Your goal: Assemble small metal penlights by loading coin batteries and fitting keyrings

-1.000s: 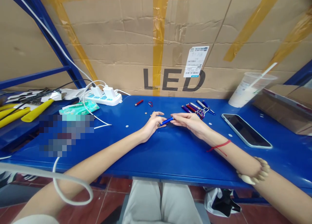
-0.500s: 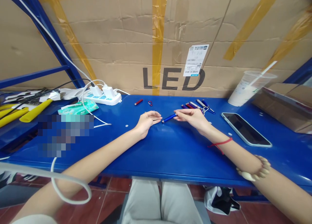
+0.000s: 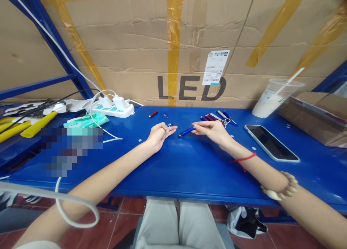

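Note:
My right hand (image 3: 213, 130) pinches a slim blue pen-shaped tube (image 3: 185, 132) by its right end, and the dark other end points left toward my left hand. My left hand (image 3: 158, 135) is closed with most fingers curled in and at least one stretched toward the tube, a small gap from it. A small silver piece (image 3: 170, 124) shows at the left fingertips; whether it is held or lies behind them I cannot tell. Beyond the left hand lie a short red tube (image 3: 153, 114) and a red carabiner clip (image 3: 166, 115). Several similar tubes (image 3: 217, 117) lie behind the right hand, some with silver clips.
On the blue table (image 3: 173, 169) a phone (image 3: 271, 142) and a plastic cup with straw (image 3: 275, 99) are at right, near an open cardboard box (image 3: 311, 119). At left are a power strip (image 3: 120, 110), green tissue pack (image 3: 86, 120), yellow-handled tools (image 3: 38, 124) and a white cable (image 3: 78, 198).
My left fingers have curled in from a more open pose, and a small silver piece now shows at their tips. The right hand keeps the blue tube almost where it was.

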`<state>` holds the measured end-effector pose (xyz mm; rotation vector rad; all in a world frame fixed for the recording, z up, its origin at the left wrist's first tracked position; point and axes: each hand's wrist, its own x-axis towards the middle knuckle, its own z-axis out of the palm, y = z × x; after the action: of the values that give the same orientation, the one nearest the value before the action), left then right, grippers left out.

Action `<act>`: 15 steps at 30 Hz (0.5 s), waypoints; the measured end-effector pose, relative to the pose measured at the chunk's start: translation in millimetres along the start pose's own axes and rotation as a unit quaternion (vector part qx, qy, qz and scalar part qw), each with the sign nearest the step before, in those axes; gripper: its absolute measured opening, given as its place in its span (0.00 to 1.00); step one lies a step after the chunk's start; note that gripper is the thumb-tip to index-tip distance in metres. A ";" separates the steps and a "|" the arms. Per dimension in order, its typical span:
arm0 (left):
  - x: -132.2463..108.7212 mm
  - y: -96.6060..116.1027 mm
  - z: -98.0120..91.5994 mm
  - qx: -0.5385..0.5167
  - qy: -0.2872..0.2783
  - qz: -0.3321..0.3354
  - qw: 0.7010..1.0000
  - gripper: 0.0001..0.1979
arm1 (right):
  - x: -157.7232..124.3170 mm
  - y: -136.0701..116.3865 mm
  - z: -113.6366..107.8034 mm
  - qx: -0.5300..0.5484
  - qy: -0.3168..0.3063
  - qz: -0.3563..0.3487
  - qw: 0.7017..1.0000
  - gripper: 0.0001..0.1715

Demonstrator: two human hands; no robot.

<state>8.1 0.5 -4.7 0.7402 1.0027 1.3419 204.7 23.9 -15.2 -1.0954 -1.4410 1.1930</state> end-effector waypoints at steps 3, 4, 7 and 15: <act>0.2 1.9 -2.6 0.000 -0.026 0.004 1.000 0.14 | 0.1 0.5 0.4 -0.008 0.001 -0.005 1.000 0.19; 0.5 2.2 -3.3 -0.001 -0.032 0.007 0.999 0.14 | 0.3 0.6 0.5 -0.009 0.001 -0.006 1.000 0.19; 1.5 2.5 -4.1 -0.007 -0.033 0.008 0.999 0.13 | 0.3 -0.3 1.0 -0.010 0.001 -0.010 1.000 0.18; 2.3 2.8 -2.9 -0.012 -0.031 0.011 0.999 0.12 | -4.4 -11.2 3.1 0.000 -0.011 0.018 1.000 0.18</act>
<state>4.2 2.8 -3.8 0.7714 0.9314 1.3394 201.5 17.7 -4.9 -1.1149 -1.4439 1.2336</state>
